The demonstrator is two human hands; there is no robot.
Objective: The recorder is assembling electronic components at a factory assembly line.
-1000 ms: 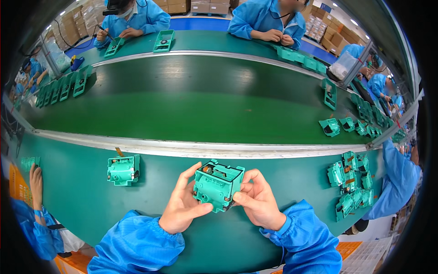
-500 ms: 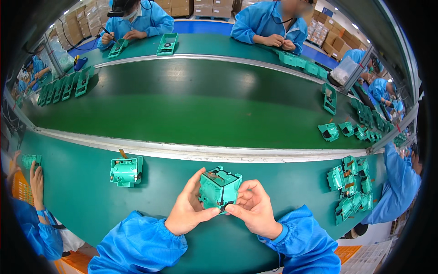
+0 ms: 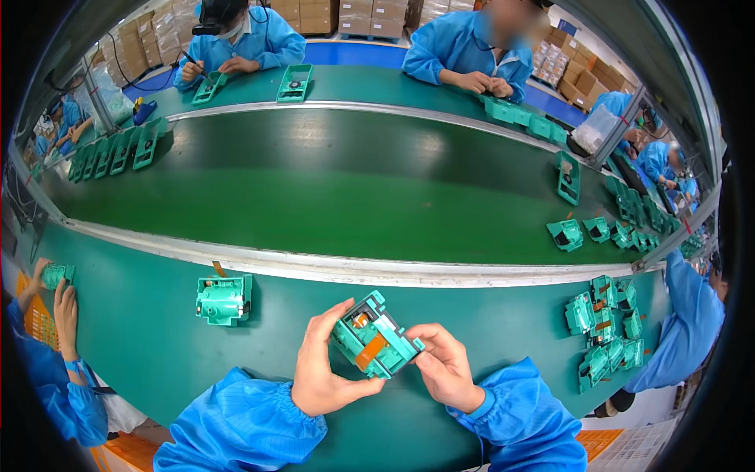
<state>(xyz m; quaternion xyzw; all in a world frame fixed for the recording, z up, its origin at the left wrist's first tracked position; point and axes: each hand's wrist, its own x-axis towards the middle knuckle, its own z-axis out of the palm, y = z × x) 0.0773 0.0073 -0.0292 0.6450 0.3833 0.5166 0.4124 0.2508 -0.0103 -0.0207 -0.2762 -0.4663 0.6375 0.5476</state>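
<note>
Green worktop (image 3: 141,346) ran beside a conveyor belt (image 3: 330,197). Near its edge, the left hand (image 3: 326,374) and right hand (image 3: 444,366) both gripped a tilted green plastic part (image 3: 376,344), seemingly inspecting it; the next move likely needed careful turning.

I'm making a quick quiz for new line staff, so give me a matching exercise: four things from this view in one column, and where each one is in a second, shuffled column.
Things:
1. green housing with orange strip
2. lone green part
3. pile of green parts
4. cardboard boxes

Places:
A. stacked behind the far workers
B. on the near table, to the person's left
C. between the left hand and right hand
D. on the near table, far right

Pairs: 1-C, 2-B, 3-D, 4-A
</note>
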